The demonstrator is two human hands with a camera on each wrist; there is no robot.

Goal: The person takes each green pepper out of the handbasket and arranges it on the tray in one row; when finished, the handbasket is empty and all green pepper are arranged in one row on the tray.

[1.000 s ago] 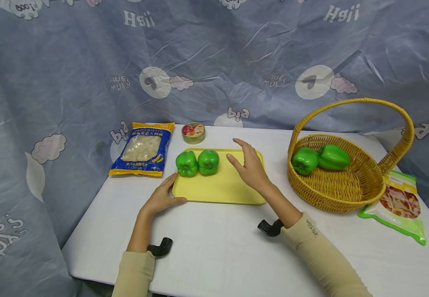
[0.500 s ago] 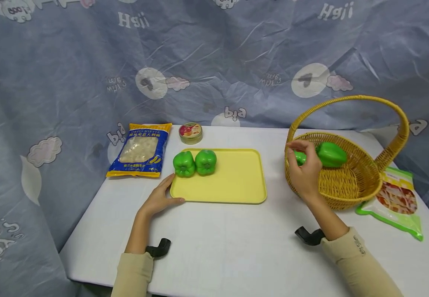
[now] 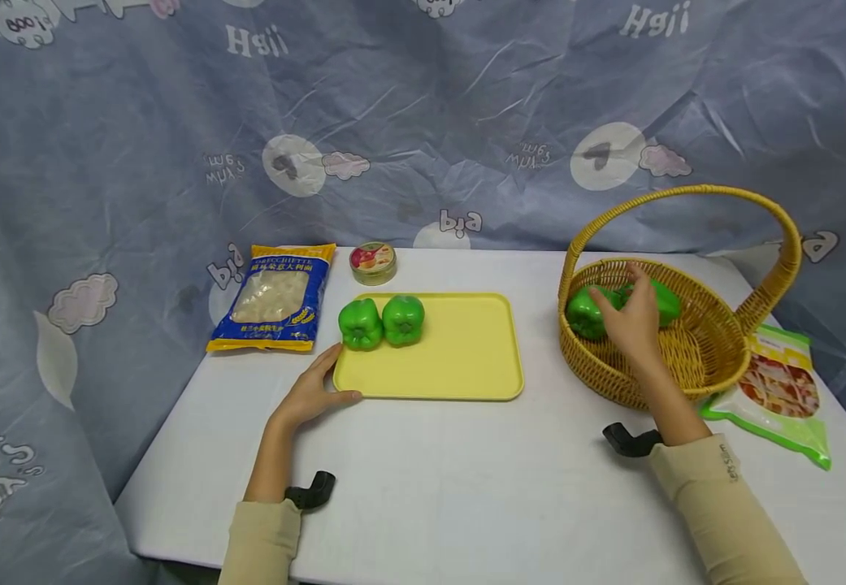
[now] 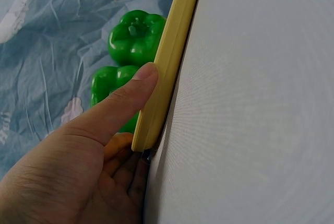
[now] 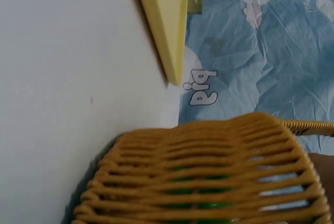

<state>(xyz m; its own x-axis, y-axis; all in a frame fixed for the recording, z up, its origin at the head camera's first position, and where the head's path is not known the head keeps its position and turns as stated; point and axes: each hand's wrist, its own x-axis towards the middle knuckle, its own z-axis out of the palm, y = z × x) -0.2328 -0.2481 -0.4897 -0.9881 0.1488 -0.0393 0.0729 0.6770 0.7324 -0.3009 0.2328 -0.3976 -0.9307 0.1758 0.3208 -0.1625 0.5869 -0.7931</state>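
My left hand (image 3: 311,392) holds the near left corner of a yellow tray (image 3: 459,357). In the left wrist view its thumb lies on the tray's front rim, with the fingers bent round the corner. Two green bell peppers (image 3: 404,319) stand side by side at the tray's back left. On the right, my right hand (image 3: 636,325) reaches into a wicker basket (image 3: 601,370), thumb and fingers spread. Its thumb overlaps the left bell pepper (image 3: 583,315) there; its fingers partly cover the other bell pepper (image 3: 667,305). The right wrist view shows mostly basket weave, hiding the fingers.
A blue and yellow pasta bag (image 3: 272,296) lies left of the tray. Behind the tray stands a small round tin (image 3: 373,264). The basket's tall handle (image 3: 686,191) arches over it. A green and white food packet (image 3: 781,398) lies at the basket's right, partly under it.
My right hand has moved right from over the tray into the basket, then a little further right between its bell peppers, its fingers spreading. My left hand stays at the tray corner.
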